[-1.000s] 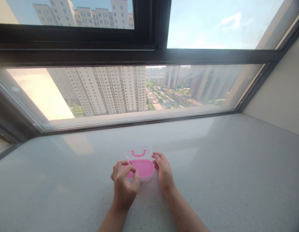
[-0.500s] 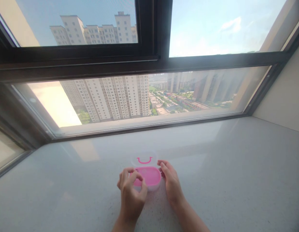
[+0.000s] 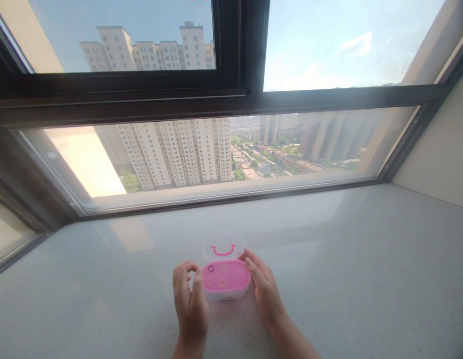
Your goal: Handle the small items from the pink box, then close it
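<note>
An oval pink-and-clear plastic box sits between my hands with its top side up. Several small rings lie in its pink tray: one is dark, the others pale. Behind it, the clear lid with a pink handle is folded back. My left hand is at the box's left end, fingers bent and apart from the thumb, with nothing visible in them. My right hand rests against the right end, fingers reaching to the back corner by the lid and thumb along the side. Its inner fingertips are partly hidden.
The box stands on a pale speckled windowsill. Dark window frames border the sill at the back and left, and a white wall closes the right. Tall buildings show outside through the glass.
My left hand has drawn back left from over the tray, and its thumb and finger have parted. The rings now show. My right hand has closed in on the box's right end.
</note>
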Available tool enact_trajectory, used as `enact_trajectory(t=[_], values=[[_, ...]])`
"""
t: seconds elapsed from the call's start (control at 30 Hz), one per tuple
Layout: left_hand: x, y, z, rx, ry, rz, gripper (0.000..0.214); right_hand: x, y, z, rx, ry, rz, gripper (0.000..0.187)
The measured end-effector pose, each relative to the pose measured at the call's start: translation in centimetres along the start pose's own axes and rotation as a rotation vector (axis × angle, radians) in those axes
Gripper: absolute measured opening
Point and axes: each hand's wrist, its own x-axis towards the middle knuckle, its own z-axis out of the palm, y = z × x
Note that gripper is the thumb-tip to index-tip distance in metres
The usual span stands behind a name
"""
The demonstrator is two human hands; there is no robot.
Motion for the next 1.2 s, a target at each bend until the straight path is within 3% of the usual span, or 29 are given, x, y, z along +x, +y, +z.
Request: enact_trajectory(t=[0.23,0.37,0.53,0.77,1.07,1.2], values=[[0.0,0.0,0.9,-0.291,-0.116,-0.324,0.041,-0.4,-1.2,0.9,0.157,-0.149,-0.027,0.038],[-0.3,0.3,1.1,-0.348,-0.170,-0.401,0.056,-0.5,-0.5,1.0,0.192,-0.101,0.008,0.044],[-0.7,0.5,1.1,-0.351,-0.194,-0.403,0.067,-0.4,0.0,0.9,0.289,-0.062,0.035,0.042],[-1.0,0.4,0.9,-0.480,-0.266,-0.375,0.072,-0.5,-0.9,1.3,0.451,-0.126,0.049,0.032],[-1.2,-0.4,1.0,-0.592,-0.244,-0.367,0.063,-0.7,-0.8,0.9,0.445,-0.118,0.112,0.034],[-1.1,-0.1,0.8,-0.702,-0.304,-0.360,0.054,-0.6,-0.6,0.7,0.438,-0.106,0.117,0.035]])
